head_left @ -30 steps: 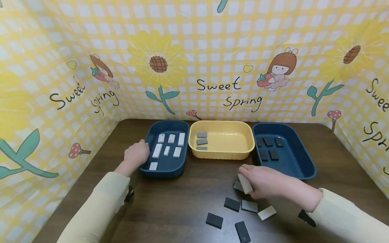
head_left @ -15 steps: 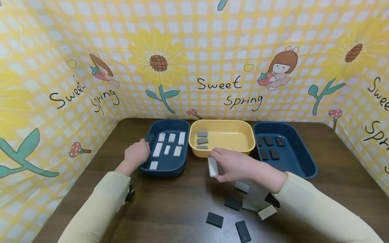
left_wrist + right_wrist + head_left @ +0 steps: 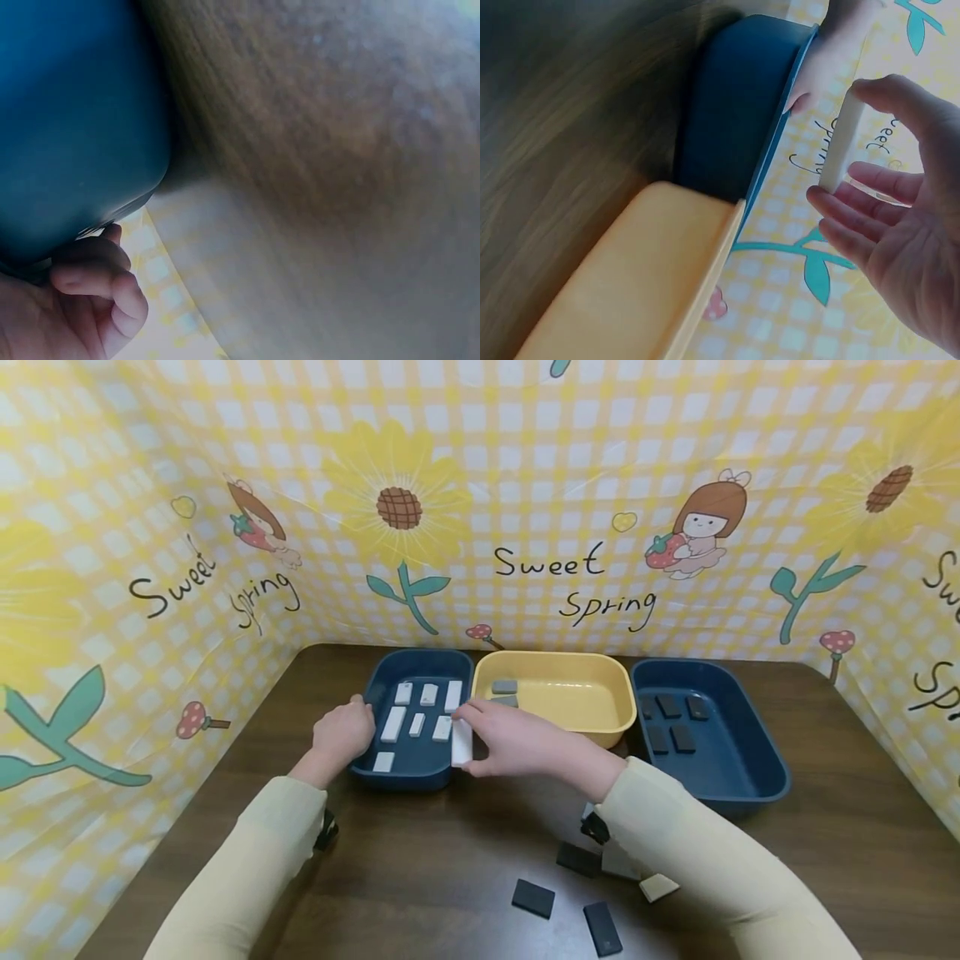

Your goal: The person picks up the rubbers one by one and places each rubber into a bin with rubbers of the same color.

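Observation:
My right hand (image 3: 517, 742) pinches a white rectangular block (image 3: 843, 139) by its ends, between thumb and fingertips. In the head view it is over the right rim of the left blue tray (image 3: 412, 781). Several white blocks lie apart inside that tray, among them a long one (image 3: 393, 724). My left hand (image 3: 345, 729) grips the tray's left rim; its fingers (image 3: 90, 277) curl beside the rim in the left wrist view. The right hand partly covers the yellow tray (image 3: 592, 727), where grey blocks (image 3: 505, 686) show at the left.
At the right stands another blue tray (image 3: 750, 760) with several black blocks (image 3: 682, 739). On the brown table (image 3: 405, 877) lie black blocks (image 3: 533, 898), a grey block (image 3: 619, 863) partly behind the right sleeve, and a pale block (image 3: 659, 887). Patterned cloth (image 3: 525, 510) hangs behind.
My right hand has carried the white block leftward from above the loose blocks, past the yellow tray's front, to the left blue tray. My left hand stays at the tray's rim.

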`<state>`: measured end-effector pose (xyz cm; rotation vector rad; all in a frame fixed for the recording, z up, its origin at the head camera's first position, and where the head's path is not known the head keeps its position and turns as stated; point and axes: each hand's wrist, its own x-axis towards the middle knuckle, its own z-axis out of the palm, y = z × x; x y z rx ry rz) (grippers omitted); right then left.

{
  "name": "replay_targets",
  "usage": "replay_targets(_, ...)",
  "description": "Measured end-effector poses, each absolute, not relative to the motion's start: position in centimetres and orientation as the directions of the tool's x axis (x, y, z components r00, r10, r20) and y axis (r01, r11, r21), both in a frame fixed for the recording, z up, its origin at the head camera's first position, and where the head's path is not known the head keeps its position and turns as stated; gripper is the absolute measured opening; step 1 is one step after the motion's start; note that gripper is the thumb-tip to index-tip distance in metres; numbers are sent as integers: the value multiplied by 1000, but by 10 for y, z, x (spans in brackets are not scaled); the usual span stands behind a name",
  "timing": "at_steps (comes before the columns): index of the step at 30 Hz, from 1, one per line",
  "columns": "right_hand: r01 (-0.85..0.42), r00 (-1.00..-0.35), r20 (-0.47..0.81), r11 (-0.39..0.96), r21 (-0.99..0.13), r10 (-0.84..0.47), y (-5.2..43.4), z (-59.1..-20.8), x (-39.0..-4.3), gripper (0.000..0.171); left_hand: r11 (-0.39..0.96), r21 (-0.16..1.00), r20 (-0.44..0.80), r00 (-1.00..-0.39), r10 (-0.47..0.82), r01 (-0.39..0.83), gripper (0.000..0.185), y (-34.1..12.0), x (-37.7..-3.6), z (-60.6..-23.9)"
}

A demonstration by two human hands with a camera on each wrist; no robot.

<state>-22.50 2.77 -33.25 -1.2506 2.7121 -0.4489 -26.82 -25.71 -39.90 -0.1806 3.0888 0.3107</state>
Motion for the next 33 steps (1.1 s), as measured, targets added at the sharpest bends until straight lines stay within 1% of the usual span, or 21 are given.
replay_targets(7, -745, -614, 5, 578, -333, -789, -8, -343, -235, 59, 974, 192, -34, -993, -116, -120, 42, -256, -267, -400)
replay_targets(9, -738, -620, 1, 583, -340, -785, -18, -347, -239, 58, 975, 188, -30, -993, -115, -118, 41, -256, -267, -400)
replay_targets(15, -655, -693, -22, 642, -398, -721, -41, -363, -257, 56, 975, 189, -32, -993, -114, -118, 43, -256, -267, -398)
replay_targets(17, -634, -707, -28, 652, -416, -706, -47, -370, -261, 55, 974, 191, -42, -992, -116, -122, 44, -255, -266, -397)
replay_targets(23, -639, -695, -51, 649, -413, -717, -58, -383, -266, 47, 974, 191, -51, -992, -116, -124, 43, -254, -266, -397)
replay_targets(27, -640, -687, -96, 662, -389, -721, -64, -384, -266, 39, 973, 192, -39, -992, -121, -127, 42, -253, -267, -397)
replay_targets(33, -607, -691, -159, 685, -402, -706, -70, -386, -266, 30, 970, 198, -61, -989, -133, -143, 43, -252, -266, -396)
